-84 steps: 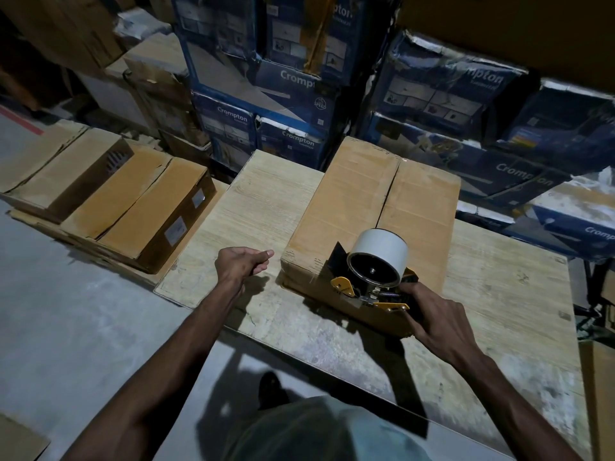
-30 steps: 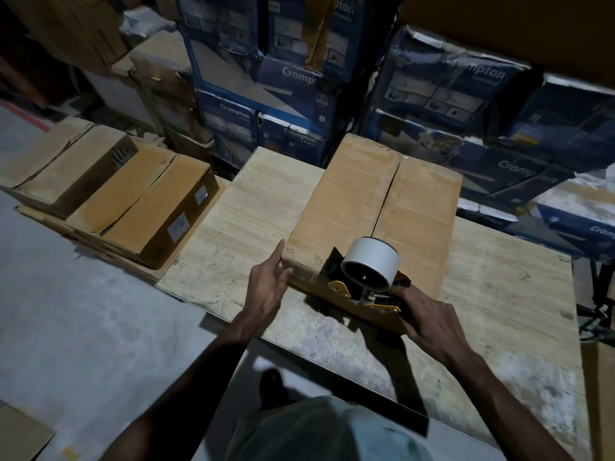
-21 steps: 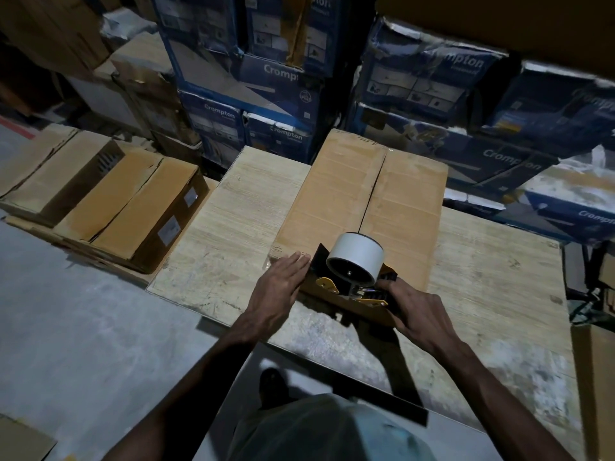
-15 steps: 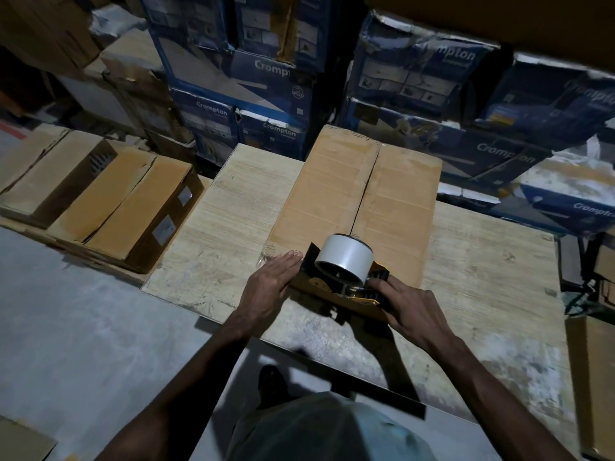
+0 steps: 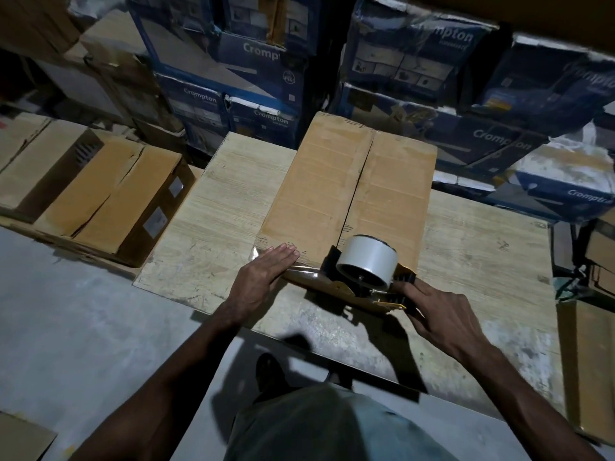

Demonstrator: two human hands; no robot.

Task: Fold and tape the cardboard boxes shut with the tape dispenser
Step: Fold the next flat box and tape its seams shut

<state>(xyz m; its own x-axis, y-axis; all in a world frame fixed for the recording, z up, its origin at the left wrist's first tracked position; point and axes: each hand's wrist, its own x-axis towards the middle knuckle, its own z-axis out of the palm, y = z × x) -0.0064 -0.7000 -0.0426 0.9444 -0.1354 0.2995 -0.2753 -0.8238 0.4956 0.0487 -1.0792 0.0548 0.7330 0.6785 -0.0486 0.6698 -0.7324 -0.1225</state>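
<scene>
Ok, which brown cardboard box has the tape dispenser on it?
The box on the wooden table: the tape dispenser sits at its near edge, the left hand flat beside it. The floor boxes at left have none.

2 bare arms reach forward from the bottom of the view, forearms angled inward toward each other. The left hand lies flat, palm down, its fingers straight and together, pressing on the near left corner of the cardboard box. The right hand is curled, thumb and fingers wrapped round the handle of the tape dispenser.
</scene>
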